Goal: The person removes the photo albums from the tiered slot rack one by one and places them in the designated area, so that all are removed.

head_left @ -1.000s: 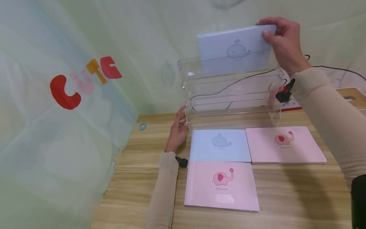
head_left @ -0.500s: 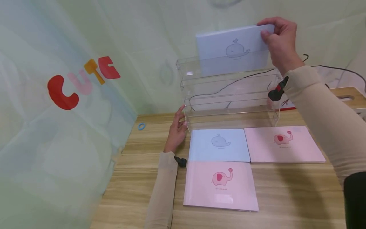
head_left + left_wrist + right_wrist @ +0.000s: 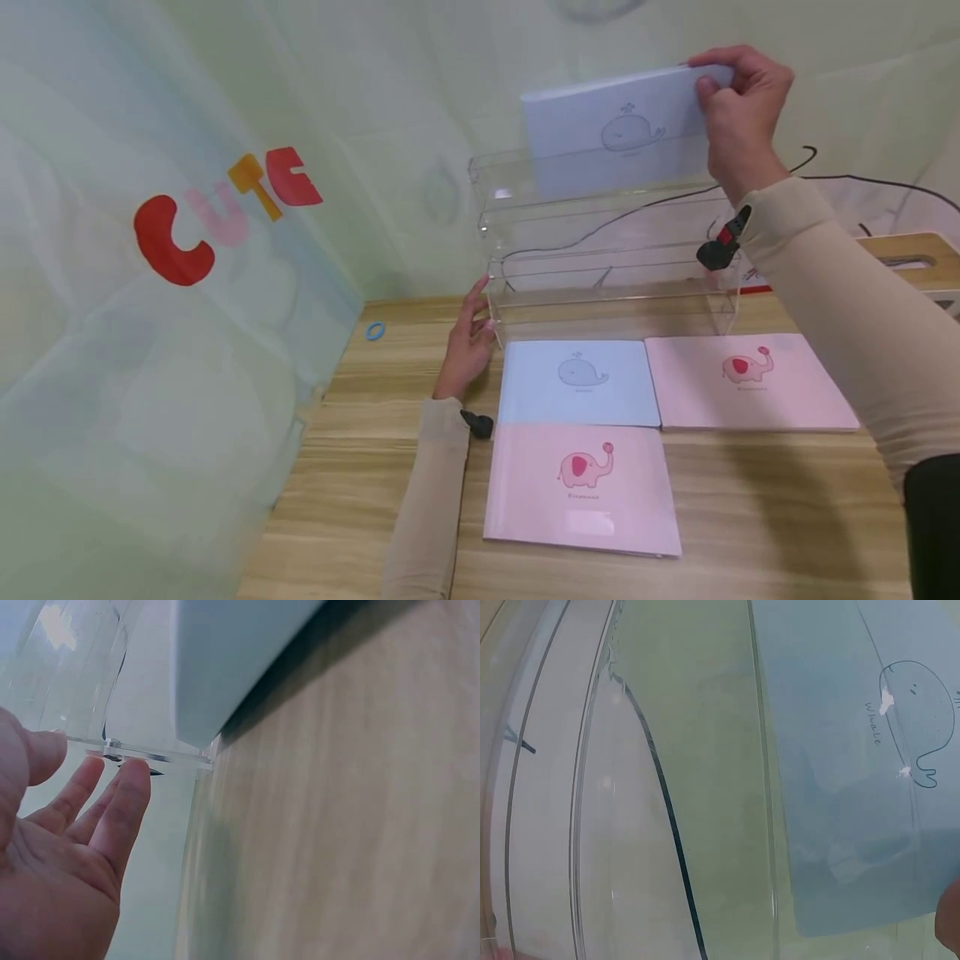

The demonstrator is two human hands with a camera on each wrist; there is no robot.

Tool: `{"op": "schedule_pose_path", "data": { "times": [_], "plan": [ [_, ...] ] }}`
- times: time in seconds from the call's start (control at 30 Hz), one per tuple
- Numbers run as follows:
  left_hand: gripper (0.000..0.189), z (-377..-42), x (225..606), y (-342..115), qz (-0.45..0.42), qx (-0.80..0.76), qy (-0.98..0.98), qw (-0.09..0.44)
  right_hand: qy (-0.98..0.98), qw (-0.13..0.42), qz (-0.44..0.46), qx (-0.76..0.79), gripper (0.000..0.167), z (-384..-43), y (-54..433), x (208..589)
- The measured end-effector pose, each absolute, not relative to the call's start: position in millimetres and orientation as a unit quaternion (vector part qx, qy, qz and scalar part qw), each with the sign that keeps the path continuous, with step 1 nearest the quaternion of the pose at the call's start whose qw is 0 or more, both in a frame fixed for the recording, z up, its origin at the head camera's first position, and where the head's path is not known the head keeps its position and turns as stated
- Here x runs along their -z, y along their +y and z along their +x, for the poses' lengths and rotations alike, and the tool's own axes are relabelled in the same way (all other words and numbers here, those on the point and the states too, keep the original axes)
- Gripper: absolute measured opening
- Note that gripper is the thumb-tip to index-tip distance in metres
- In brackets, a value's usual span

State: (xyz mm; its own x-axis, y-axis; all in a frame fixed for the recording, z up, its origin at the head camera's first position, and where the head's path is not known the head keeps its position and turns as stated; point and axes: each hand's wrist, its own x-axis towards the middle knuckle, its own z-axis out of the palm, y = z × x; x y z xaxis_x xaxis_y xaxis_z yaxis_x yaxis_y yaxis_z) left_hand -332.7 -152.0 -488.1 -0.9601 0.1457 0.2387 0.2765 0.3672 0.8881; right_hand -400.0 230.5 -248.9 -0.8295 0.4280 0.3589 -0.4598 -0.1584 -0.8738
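A blue booklet with a whale drawing (image 3: 585, 117) stands in the top tier of a clear acrylic rack (image 3: 600, 296), its upper part above the front panel. My right hand (image 3: 746, 117) pinches its upper right corner, thumb in front. In the right wrist view the same whale booklet (image 3: 847, 825) shows behind clear plastic, with a bit of the thumb (image 3: 949, 922) at the edge. My left hand (image 3: 465, 350) touches the rack's left side low down. Seen from the left wrist, the fingertips of my left hand (image 3: 67, 840) meet the clear panel's edge, fingers fairly straight.
In front of the rack lie another blue whale booklet (image 3: 577, 383) and two pink elephant booklets (image 3: 750, 383), (image 3: 581, 492) on the wooden table. A blue ring (image 3: 375, 331) lies at left. Behind the rack runs a black cable (image 3: 600, 233). A wood-topped box (image 3: 907, 248) stands at right.
My right wrist and forearm have swung slightly left against the rack. The held booklet keeps its place in the top tier. My left hand stays on the rack's side.
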Motion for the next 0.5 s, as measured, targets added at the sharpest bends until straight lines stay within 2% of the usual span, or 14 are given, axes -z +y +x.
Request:
{"op": "schedule_pose_path", "data": {
  "times": [0.5],
  "plan": [
    [0.081, -331, 485, -150, -0.12, 0.551, -0.824, 0.061, -0.552, 0.329, 0.055, -0.764, 0.04, -389, 225, 241]
  ]
}}
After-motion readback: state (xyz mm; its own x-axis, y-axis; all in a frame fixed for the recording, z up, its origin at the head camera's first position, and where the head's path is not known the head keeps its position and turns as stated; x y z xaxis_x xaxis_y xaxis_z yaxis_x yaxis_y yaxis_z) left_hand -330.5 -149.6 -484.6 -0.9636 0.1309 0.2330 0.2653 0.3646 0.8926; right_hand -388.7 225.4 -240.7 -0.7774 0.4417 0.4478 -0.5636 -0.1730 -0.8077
